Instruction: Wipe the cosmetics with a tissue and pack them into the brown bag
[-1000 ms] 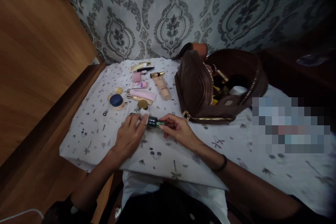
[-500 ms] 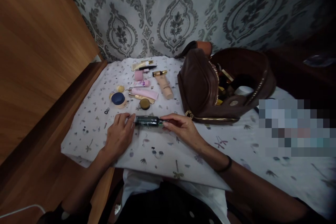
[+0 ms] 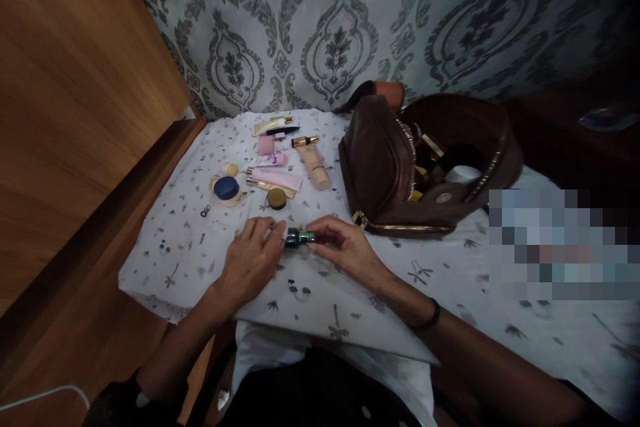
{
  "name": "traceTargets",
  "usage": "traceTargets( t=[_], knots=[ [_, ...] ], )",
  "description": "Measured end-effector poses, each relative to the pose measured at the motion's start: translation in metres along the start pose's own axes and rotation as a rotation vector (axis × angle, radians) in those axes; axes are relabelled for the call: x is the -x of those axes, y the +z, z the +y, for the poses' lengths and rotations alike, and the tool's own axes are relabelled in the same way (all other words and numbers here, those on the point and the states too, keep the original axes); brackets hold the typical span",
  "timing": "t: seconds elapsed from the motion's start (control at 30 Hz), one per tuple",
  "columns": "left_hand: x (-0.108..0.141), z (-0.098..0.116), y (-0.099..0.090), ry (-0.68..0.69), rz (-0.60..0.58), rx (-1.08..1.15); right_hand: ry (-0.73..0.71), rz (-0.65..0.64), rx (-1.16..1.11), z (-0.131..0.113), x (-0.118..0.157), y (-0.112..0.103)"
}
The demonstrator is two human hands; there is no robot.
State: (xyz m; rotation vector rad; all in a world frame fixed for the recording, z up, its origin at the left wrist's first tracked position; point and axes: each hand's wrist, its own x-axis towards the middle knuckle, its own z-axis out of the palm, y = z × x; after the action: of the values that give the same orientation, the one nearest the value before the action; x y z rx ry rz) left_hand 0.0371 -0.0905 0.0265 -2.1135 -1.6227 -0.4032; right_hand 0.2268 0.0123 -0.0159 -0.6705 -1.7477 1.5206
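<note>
A small dark green bottle (image 3: pixel 293 238) lies sideways between my hands, just above or on the patterned cloth; I cannot tell which. My left hand (image 3: pixel 253 257) is wrapped over its left part and hides most of the body. At the other end, the fingertips of my right hand (image 3: pixel 350 250) pinch its narrow greenish tip. Just beyond my hands sits a round jar with an olive-gold lid (image 3: pixel 277 197). Further left stands a blue-lidded jar (image 3: pixel 227 188). A pink tube (image 3: pixel 276 178) and a peach tube (image 3: pixel 314 167) lie behind.
A brown zippered bag (image 3: pixel 377 160) gapes at the right, with several items inside. Toward the back lie a cream tube (image 3: pixel 267 125), a small black-and-gold bottle (image 3: pixel 305 141) and a pink cap (image 3: pixel 266 145). A wooden panel (image 3: pixel 90 80) borders the left side.
My left hand has slid right along the bottle, covering more of it. My right hand stays at the tip, and its fingers have shifted slightly.
</note>
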Motion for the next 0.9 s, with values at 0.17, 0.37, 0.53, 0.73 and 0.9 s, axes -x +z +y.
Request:
traceTargets(
  t=[0.17,0.37,0.53,0.73,0.9],
  knots=[
    [0.032,-0.030,0.001,-0.196,-0.085,-0.036,0.085,-0.020,-0.100,0.006,-0.002,0.000],
    [0.046,-0.035,0.002,-0.265,-0.091,-0.042,0.162,0.008,-0.126,0.008,-0.004,-0.002],
    [0.038,-0.027,-0.001,-0.244,-0.070,-0.088,0.106,-0.002,-0.122,0.008,-0.004,-0.003],
    [0.013,0.005,-0.006,-0.049,0.028,-0.034,0.160,-0.085,-0.165,0.001,-0.001,-0.001],
    [-0.010,0.023,-0.006,0.053,0.028,0.024,0.164,-0.085,-0.174,-0.004,0.000,0.001]
  ],
)
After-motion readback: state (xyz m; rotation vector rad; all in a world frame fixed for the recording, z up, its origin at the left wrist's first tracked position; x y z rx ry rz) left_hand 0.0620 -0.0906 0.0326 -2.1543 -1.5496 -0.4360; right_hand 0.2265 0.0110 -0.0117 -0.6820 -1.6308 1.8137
